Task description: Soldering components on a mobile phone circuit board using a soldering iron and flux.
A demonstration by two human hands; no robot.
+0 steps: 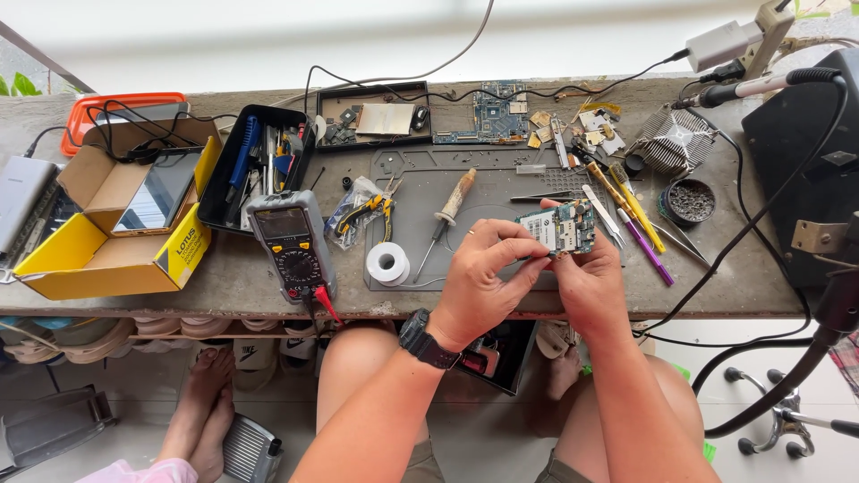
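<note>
A small green circuit board (561,227) is being held above the front part of a grey work mat (420,179), just inside the near edge of the concrete surface (242,277). It is being gripped by the right hand (586,282), fingers closed on its lower right side, while the left hand (483,277), a black watch (424,340) at its wrist, is being pinched together at the board's left edge. Open room is being left on the mat to the left of the hands, between them and a solder spool (388,262) and a wooden-handled soldering iron (447,215). Yellow and purple tools (637,224) are lying close on the right. Farther left, a multimeter (292,246) is sitting near the front edge, beside a black tool tray (255,161) and a yellow cardboard box (116,241).
</note>
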